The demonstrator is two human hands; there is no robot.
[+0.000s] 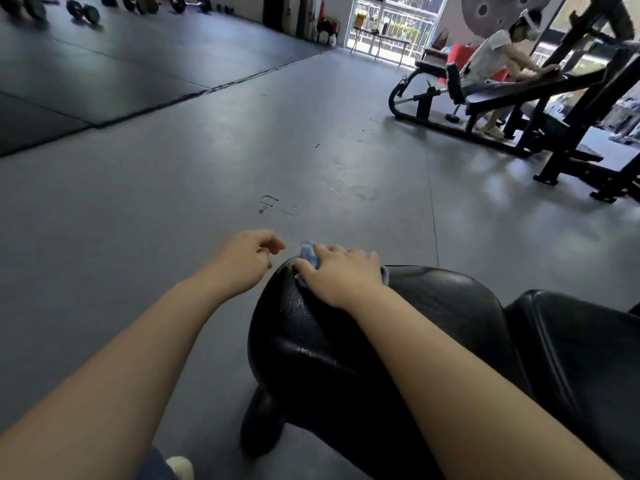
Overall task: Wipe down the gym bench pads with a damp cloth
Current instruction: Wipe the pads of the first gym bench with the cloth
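Note:
A black, glossy bench pad [332, 355] fills the lower middle, with a second black pad [575, 341] beside it on the right. My right hand [341, 273] lies on the far end of the nearer pad and presses a blue cloth [309, 253] against it; the cloth shows only at my fingertips and by the wrist side. Wet spots glisten on the pad below that hand. My left hand [247, 259] hovers just left of the pad end, fingers loosely curled, holding nothing.
Grey rubber floor [242, 140] stretches ahead. At the right, another person [491, 60] leans over a black bench machine [519, 98]. Dumbbells [83, 10] lie at the far left. A bright doorway [391, 22] stands at the back. My shoe [181, 468] shows at the bottom.

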